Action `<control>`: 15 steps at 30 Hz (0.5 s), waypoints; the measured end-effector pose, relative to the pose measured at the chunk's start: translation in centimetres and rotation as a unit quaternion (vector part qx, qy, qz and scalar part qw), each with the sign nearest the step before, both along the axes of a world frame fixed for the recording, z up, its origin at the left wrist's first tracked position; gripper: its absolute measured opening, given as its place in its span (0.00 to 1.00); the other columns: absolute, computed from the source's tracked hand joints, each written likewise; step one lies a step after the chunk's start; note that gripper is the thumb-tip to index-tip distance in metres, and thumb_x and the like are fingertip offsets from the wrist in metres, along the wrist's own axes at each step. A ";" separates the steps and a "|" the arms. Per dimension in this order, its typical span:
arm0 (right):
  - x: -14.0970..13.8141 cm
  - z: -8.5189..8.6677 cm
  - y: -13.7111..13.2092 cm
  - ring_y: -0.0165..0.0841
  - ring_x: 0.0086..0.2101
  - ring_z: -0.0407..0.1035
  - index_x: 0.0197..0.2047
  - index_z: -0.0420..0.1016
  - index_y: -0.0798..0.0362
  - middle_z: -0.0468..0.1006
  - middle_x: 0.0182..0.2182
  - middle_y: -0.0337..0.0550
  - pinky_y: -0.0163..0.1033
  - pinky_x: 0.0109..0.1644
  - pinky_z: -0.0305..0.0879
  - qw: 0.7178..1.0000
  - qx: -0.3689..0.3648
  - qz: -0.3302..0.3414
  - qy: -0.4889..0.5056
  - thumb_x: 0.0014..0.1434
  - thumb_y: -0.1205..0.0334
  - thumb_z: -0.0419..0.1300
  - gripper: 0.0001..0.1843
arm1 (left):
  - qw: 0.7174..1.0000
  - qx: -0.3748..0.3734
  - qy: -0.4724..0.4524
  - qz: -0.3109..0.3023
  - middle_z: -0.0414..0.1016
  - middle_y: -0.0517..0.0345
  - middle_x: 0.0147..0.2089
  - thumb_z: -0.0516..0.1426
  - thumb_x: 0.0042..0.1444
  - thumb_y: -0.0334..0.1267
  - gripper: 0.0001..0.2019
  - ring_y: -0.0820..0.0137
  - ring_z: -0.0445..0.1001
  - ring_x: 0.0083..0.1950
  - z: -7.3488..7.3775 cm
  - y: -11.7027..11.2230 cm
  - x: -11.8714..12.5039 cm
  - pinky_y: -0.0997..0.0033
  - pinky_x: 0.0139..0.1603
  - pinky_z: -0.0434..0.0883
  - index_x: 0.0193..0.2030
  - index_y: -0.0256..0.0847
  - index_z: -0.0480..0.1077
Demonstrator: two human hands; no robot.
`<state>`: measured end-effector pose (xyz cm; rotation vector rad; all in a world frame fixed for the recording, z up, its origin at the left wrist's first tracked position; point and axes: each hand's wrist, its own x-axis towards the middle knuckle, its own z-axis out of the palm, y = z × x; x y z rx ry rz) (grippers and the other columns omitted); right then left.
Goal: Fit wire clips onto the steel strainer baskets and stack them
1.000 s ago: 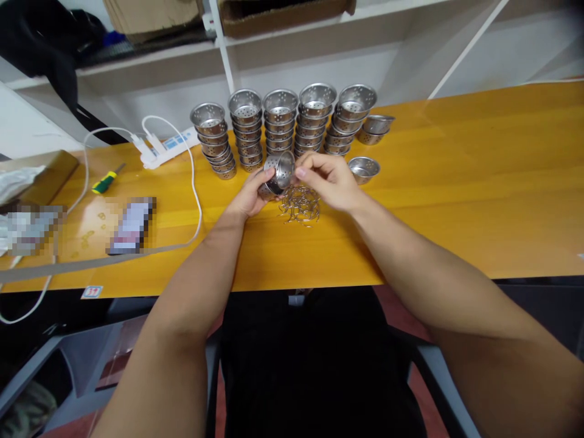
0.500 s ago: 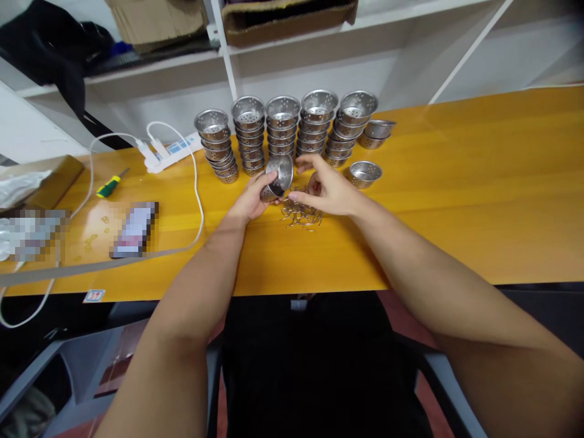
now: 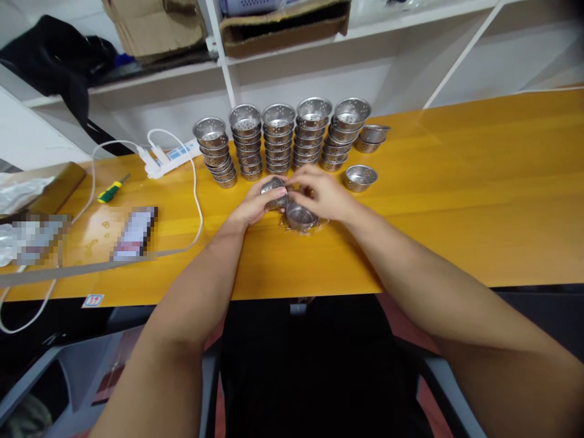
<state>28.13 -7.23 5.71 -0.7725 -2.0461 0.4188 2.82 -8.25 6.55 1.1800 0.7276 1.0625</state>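
Observation:
My left hand (image 3: 252, 204) grips a small perforated metal strainer basket (image 3: 270, 186), tilted, with the thumb across its side. At the basket's right edge, my right hand (image 3: 322, 191) has its fingers bent and drawn together; whatever is between them is hidden and slightly blurred. Just below both hands another strainer basket (image 3: 301, 218) sits on a small heap of bent wire pieces (image 3: 286, 227), covering most of them. Right of my right hand stands a single upright strainer basket (image 3: 360, 177).
Several tall stacks of strainer baskets (image 3: 278, 139) line the back of the yellow table (image 3: 456, 201), with a short stack (image 3: 371, 139) at their right. To the left are a power strip (image 3: 171, 159), white cables, a screwdriver (image 3: 112, 190) and a phone (image 3: 135, 232).
A strainer basket now rests on the wire heap, which was uncovered before. The basket in my left hand has come down slightly, and my right hand has closed in on its edge.

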 end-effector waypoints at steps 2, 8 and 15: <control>-1.6 -1.1 -0.1 0.54 0.60 0.84 0.58 0.90 0.45 0.85 0.66 0.57 0.64 0.71 0.88 0.998 -0.002 0.004 -0.056 0.85 0.51 0.67 0.12 | 1.000 -0.007 -0.006 0.016 0.90 0.55 0.48 0.93 0.42 0.64 0.41 0.65 0.88 0.39 -0.1 0.0 0.2 0.64 0.38 0.87 0.54 0.45 0.86; -3.4 -2.0 0.6 0.59 0.68 0.81 0.69 0.88 0.47 0.82 0.73 0.62 0.71 0.81 0.84 0.987 0.004 -0.092 -0.131 0.85 0.64 0.59 0.19 | 0.994 -0.007 -0.030 0.105 0.89 0.56 0.51 0.91 0.50 0.63 0.39 0.64 0.89 0.46 -1.0 0.4 0.9 0.61 0.48 0.91 0.57 0.45 0.83; -0.8 -1.6 1.1 0.59 0.71 0.80 0.68 0.90 0.47 0.84 0.68 0.60 0.74 0.85 0.80 0.996 0.014 -0.071 -0.044 0.84 0.64 0.61 0.19 | 0.991 -0.014 -0.035 0.125 0.92 0.53 0.56 0.85 0.64 0.65 0.32 0.67 0.88 0.42 -1.8 1.3 0.5 0.60 0.49 0.88 0.58 0.47 0.82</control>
